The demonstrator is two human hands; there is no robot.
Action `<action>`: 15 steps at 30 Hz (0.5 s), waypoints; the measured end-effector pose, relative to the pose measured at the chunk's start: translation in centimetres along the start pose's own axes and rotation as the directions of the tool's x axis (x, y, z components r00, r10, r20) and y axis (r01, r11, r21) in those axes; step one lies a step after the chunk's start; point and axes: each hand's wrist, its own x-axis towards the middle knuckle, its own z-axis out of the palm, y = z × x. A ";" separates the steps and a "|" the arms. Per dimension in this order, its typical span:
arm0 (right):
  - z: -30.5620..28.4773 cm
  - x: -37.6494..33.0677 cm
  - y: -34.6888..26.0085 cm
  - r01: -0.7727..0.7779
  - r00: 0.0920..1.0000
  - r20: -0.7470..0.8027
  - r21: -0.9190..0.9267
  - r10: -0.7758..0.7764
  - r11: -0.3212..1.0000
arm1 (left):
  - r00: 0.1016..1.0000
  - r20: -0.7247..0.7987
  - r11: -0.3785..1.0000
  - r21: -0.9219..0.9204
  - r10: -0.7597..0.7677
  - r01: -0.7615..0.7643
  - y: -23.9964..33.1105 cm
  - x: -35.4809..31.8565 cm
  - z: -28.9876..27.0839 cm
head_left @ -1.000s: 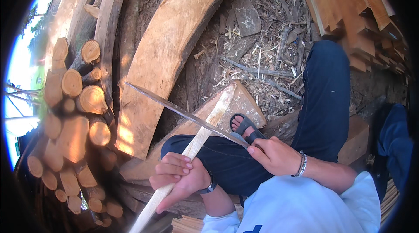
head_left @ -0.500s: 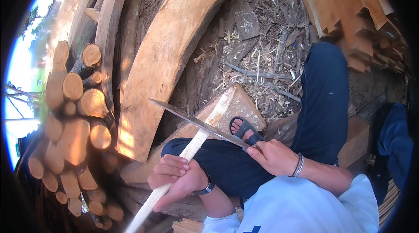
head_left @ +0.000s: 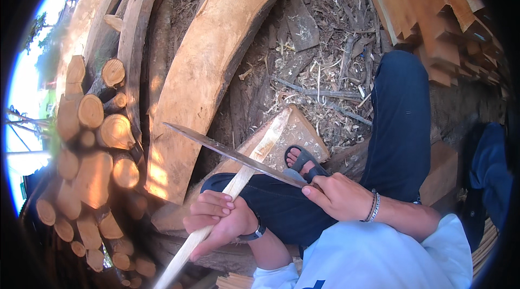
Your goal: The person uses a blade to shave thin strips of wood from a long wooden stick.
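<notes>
My left hand [head_left: 219,221] is wrapped round a pale, stripped wooden stick [head_left: 238,182], which slants from the lower left up toward the middle. The stick's upper end rests on a wooden block [head_left: 303,129] near my sandalled foot. My right hand [head_left: 338,197] grips the handle end of a long machete [head_left: 216,146]; its handle is mostly hidden in my fingers. The blade points up and to the left and lies across the stick a little above my left hand. Its tip reaches over the near end of a broad plank.
Cut logs [head_left: 116,131] are stacked at the left. The broad curved plank [head_left: 211,61] stretches away beyond the blade. Wood shavings and twigs [head_left: 330,80] cover the ground ahead. Sawn boards [head_left: 433,23] are piled at the far right. Dark blue cloth [head_left: 493,170] shows at the right edge.
The machete's tip has swung slightly left and its blade has shifted a little along the stick. My left hand still holds the stick in about the same place.
</notes>
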 end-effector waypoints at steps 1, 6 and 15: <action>-0.1 -0.2 -0.4 0.038 0.999 -0.006 0.012 -0.038 0.999 | 1.000 0.007 0.999 -0.037 0.002 -0.002 0.0 -0.2 0.1; 0.2 0.9 3.9 -0.202 0.979 0.001 -0.138 0.204 0.970 | 0.998 0.066 1.000 -0.019 0.008 -0.007 0.3 -0.2 0.0; -1.7 0.1 -0.2 0.089 0.994 -0.071 0.085 -0.083 0.992 | 1.000 -0.007 1.000 0.028 0.006 -0.006 0.2 0.1 0.4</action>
